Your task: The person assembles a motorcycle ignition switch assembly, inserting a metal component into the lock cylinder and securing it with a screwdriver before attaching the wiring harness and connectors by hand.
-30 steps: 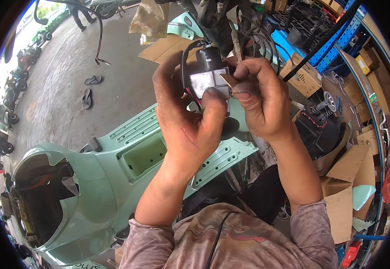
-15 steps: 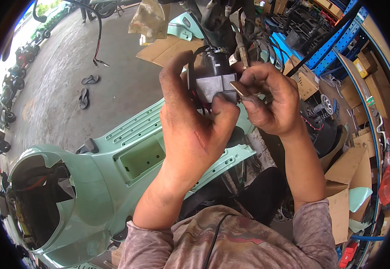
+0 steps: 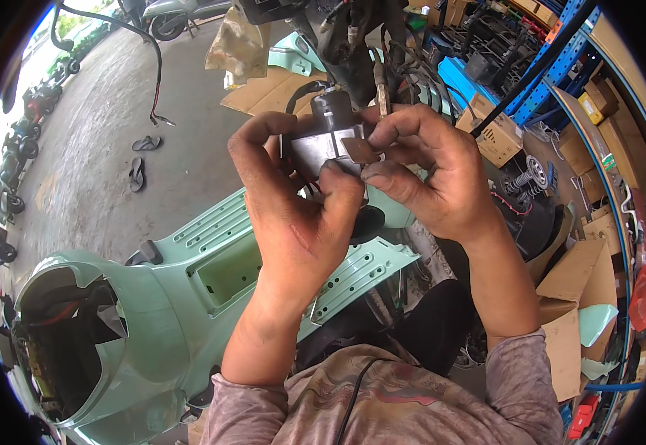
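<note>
My left hand point(image 3: 286, 215) is closed around a grey metal block with a black cylinder point(image 3: 319, 152) on top. Its thumb presses on the block's near face, and thin red and dark wires show beside it. Between the thumb and index finger of my right hand point(image 3: 445, 170) is a small flat brownish metal piece point(image 3: 358, 150), held against the block's right side. Whether it is a key or a plate I cannot tell. My right fingertips hide the block's right end.
A mint-green scooter body panel point(image 3: 152, 304) lies below and left of my hands. Dark cables and a connector point(image 3: 381, 89) hang just beyond them. Cardboard boxes point(image 3: 497, 133) and a blue shelf frame point(image 3: 560, 67) stand at right. Sandals point(image 3: 137, 174) lie on the floor.
Both hands have moved left and slightly down with the block. The flat piece has turned, showing more of its broad face. The view has shifted a little.
</note>
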{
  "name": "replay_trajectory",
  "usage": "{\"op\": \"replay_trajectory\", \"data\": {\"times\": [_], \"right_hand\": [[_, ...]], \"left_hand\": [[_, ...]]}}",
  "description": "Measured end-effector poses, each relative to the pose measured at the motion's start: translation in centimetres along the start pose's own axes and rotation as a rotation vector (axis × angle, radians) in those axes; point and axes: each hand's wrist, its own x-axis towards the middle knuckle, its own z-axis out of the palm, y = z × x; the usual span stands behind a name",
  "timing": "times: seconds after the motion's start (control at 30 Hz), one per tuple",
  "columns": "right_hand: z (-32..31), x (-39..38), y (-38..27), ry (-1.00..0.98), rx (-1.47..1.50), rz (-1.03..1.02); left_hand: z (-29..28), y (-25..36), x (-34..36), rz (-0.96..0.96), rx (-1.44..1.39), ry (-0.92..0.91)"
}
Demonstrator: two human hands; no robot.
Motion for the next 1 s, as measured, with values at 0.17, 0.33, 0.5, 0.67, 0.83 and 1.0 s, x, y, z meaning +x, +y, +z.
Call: {"op": "replay_trajectory", "data": {"times": [0.17, 0.33, 0.5, 0.67, 0.83, 1.0], "right_hand": [[0.1, 0.1, -0.5, 0.02, -0.023, 0.013], [0.2, -0.1, -1.0, 0.054, -0.144, 0.013], [-0.2, -0.2, -2.0, -0.082, -0.141, 0.148], [1.6, -0.4, 0.2, 0.14, -0.015, -0.018], [3.0, -1.0, 2.2, 0.177, 0.102, -0.085], [4.7, -1.1, 3.3, 0.196, 0.232, -0.127]], "left_hand": [[-0.2, 0.4, 0.0, -0.067, -0.043, -0.029], [-0.4, 0.2, 0.0, -0.097, -0.07, -0.087], [-1.3, 1.3, 0.4, -0.254, -0.131, -0.133], [-0.3, 0.8, -0.2, -0.276, -0.217, 0.044], [-0.8, 0.5, -0.6, -0.296, -0.158, 0.086], [-1.9, 0.5, -0.9, -0.291, -0.021, 0.084]]}}
